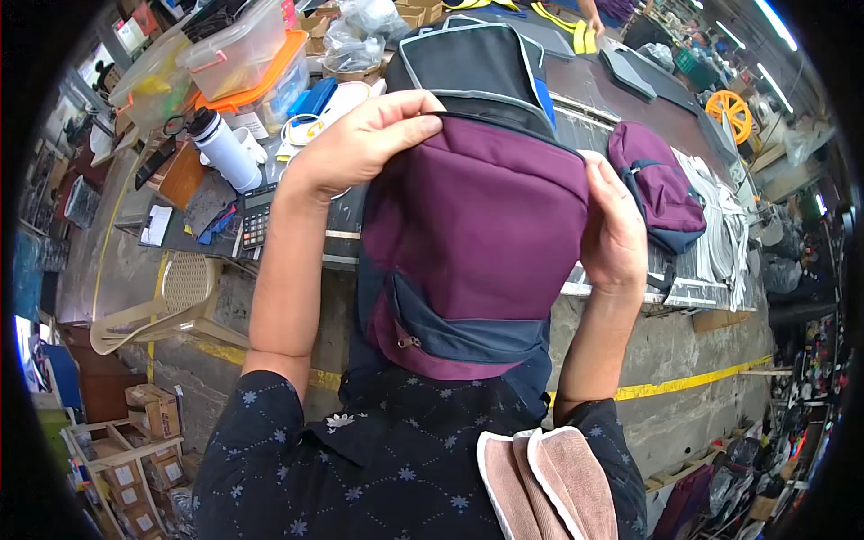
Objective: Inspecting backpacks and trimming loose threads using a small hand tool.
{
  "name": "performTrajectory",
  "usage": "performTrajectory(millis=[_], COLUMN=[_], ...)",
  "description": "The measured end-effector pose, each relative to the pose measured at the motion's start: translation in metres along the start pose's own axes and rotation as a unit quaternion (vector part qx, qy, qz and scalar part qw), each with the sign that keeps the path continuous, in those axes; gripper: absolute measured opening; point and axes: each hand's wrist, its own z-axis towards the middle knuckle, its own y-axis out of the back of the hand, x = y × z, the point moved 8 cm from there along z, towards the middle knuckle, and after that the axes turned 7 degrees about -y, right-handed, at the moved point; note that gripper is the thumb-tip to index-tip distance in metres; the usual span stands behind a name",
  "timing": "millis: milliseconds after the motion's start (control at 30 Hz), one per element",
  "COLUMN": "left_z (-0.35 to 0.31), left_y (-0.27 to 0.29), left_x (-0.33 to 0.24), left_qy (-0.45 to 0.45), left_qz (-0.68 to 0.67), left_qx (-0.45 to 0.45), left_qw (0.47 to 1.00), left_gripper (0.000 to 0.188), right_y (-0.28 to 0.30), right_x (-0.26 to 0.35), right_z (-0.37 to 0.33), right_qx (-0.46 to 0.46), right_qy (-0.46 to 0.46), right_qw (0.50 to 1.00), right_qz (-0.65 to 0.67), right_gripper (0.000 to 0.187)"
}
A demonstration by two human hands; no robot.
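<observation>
Between the fingers (412, 135) is a boxy, round-cornered purple fabric backpack (504, 225).

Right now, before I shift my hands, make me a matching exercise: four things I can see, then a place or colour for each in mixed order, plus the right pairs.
Column one:
1. left hand
2. bottle
3. right hand
4. chair

Column two:
A. beige
B. at the right edge of the purple bag, near its top
C. pale with a black top
D. at that bag's upper left

Pairs: 1-D, 2-C, 3-B, 4-A
</observation>
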Motion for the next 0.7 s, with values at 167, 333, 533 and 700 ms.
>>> performTrajectory(millis=[167,333,533,700], left_z=[-0.011,-0.006,-0.014,-0.022], left_y=[0.005,0.001,0.002,0.023], left_x=[-0.016,-0.003,0.039,0.062], left_qy=[-0.025,-0.024,0.062,0.007], left_qz=[-0.153,-0.213,-0.154,-0.441], left_qx=[0.022,-0.001,0.046,-0.024], left_qw=[0.988,0.977,0.985,0.897], left_gripper=[0.028,0.028,0.032,0.030], right_y=[0.010,0.003,0.006,0.040], right_x=[0.011,0.010,0.016,0.001], right_z=[-0.010,-0.004,-0.007,-0.001], right_qx=[0.064,0.173,0.238,0.079], right_qy=[-0.006,-0.001,0.045,0.024], right_qw=[0.998,0.980,0.960,0.997], right_qz=[-0.024,0.099,0.143,-0.002], right_gripper=[0.030,0.040,0.049,0.052])
